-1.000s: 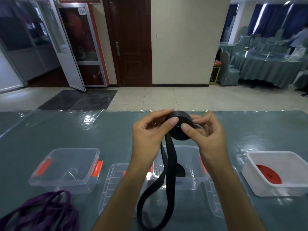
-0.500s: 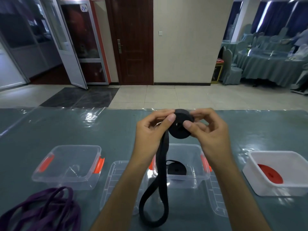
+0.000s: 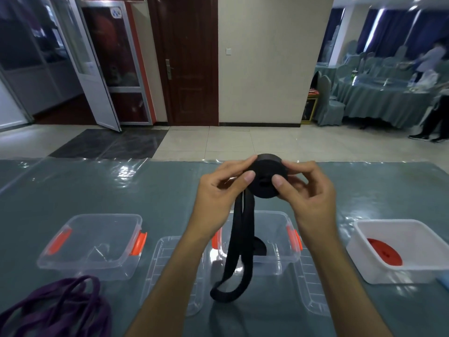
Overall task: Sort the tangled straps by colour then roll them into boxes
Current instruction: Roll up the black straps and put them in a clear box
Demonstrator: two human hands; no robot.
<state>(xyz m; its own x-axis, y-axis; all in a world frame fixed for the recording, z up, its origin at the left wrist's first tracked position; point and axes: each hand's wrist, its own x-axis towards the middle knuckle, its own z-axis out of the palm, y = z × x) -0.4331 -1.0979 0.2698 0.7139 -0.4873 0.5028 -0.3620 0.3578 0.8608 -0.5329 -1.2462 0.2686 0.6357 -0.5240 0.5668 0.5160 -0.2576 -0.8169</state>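
Purple straps [image 3: 58, 310] bunched at lower left, cut off by the frame edge. A second black roll [image 3: 260, 248] in the middle clear box [image 3: 279, 242] sits half hidden behind the hanging tail. Left forearm covers part of a clear lid [image 3: 170, 271] lying flat on the desk [image 3: 73, 190].

Since a second ago: the hanging loop is shorter, the coil thicker.

Black strap roll [image 3: 267, 177], flat woven webbing wound into a disc, held above the middle box. Left hand [image 3: 218, 193] pinches its left edge; right hand [image 3: 308, 190] pinches the right, thumb on the face. Left clear box [image 3: 92, 242], orange latches. White box [image 3: 398, 249] at right holds a red roll [image 3: 384, 251].
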